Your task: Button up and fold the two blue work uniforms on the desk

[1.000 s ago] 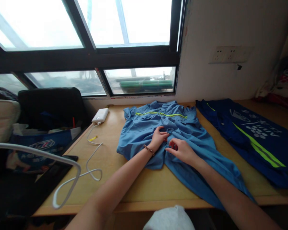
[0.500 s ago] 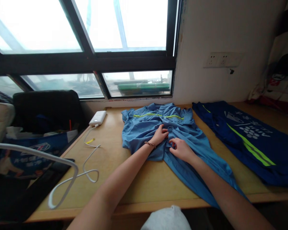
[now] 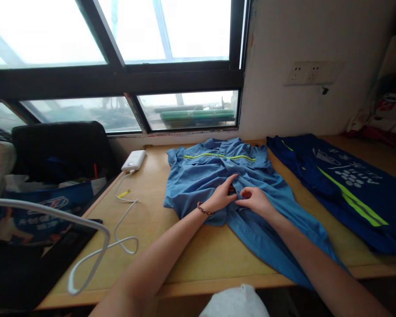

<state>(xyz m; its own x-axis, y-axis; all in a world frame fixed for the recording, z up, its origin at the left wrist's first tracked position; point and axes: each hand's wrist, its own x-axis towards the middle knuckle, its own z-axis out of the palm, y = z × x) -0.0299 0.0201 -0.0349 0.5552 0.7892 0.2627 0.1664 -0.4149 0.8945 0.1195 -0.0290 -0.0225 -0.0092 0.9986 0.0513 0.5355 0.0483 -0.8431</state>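
Observation:
A light blue work shirt [image 3: 198,178] with a yellow-green stripe lies spread on the wooden table [image 3: 198,259], collar toward the window. My left hand [image 3: 221,197], a beaded bracelet on its wrist, pinches the fabric along the shirt's front opening. My right hand [image 3: 255,199] meets it from the right, fingertips closed on the opposite edge of the same opening. The two hands nearly touch at mid-shirt. What sits between the fingertips is too small to make out.
A dark blue garment [image 3: 346,185] with yellow stripe and white print lies at the right. A white power bank [image 3: 133,160] with its cable [image 3: 120,220] sits at the back left. A white hanger [image 3: 53,220] juts in from the left. Beyond the table's left edge is a black chair [image 3: 59,149].
Both hands have drawn closer together on the shirt's front, and the left fingers now stretch toward the right hand. The view shifted slightly.

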